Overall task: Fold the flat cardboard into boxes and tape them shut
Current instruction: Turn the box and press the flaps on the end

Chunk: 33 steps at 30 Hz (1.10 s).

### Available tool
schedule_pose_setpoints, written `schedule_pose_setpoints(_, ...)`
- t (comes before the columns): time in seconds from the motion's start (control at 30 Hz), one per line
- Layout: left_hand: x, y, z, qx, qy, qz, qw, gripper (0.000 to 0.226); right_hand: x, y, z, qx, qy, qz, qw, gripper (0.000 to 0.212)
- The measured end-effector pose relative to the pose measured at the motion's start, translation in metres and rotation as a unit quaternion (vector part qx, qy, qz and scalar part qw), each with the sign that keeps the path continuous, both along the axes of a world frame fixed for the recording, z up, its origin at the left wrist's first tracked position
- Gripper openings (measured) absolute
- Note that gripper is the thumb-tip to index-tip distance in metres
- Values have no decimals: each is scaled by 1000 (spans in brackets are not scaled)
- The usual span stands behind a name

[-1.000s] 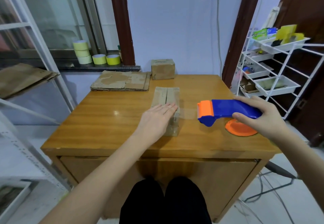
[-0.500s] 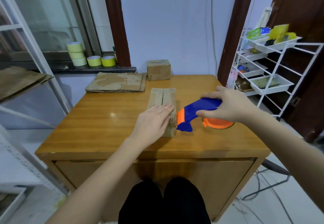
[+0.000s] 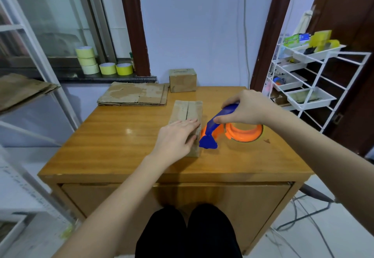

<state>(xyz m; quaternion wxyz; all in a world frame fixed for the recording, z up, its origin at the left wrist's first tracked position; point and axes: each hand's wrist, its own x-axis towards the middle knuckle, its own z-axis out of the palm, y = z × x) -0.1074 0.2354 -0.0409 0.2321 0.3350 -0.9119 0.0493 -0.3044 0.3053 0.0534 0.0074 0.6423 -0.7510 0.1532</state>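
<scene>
A folded cardboard box (image 3: 188, 110) lies in the middle of the wooden table (image 3: 113, 136), its two top flaps meeting in a seam. My left hand (image 3: 176, 136) presses flat on the near part of its top, fingers straight. My right hand (image 3: 245, 109) grips the blue handle of a blue and orange tape dispenser (image 3: 222, 130). The dispenser tilts down, its blue nose right beside the box's near right edge. A stack of flat cardboard (image 3: 133, 96) lies at the table's back left. One closed small box (image 3: 182, 79) stands at the back edge.
Several yellow tape rolls (image 3: 105, 63) sit on the window sill behind the table. A white wire rack (image 3: 307, 83) with trays stands to the right. More flat cardboard (image 3: 22, 90) rests on a shelf at the left. My knees (image 3: 188, 231) are below the table front.
My right hand has brought the tape dispenser leftward and tipped it nose-down, from well right of the box to right beside its near right edge. My left hand has stayed pressed on the box.
</scene>
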Motion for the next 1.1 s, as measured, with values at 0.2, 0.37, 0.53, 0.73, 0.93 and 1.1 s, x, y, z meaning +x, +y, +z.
schedule_pose_setpoints(0.2,2,0,1,-9,5,-6,1000,44,2,-2,-9,56,-33,10,998,52)
schedule_pose_setpoints(0.37,2,-2,-2,2,24,4,1000,43,-36,23,37,-3,-27,-54,998,43)
schedule_pose_setpoints(0.53,-2,-1,-5,11,24,19,999,43,-46,33,11,-48,-25,-60,997,32)
schedule_pose_setpoints(0.73,-1,8,3,9,15,28,999,44,-33,22,-15,-126,133,-19,983,49)
schedule_pose_setpoints(0.93,-2,9,4,14,13,42,999,44,-9,10,-50,-98,370,-20,924,30)
schedule_pose_setpoints(1.1,-2,10,2,23,28,43,998,41,2,2,-103,7,453,38,891,24)
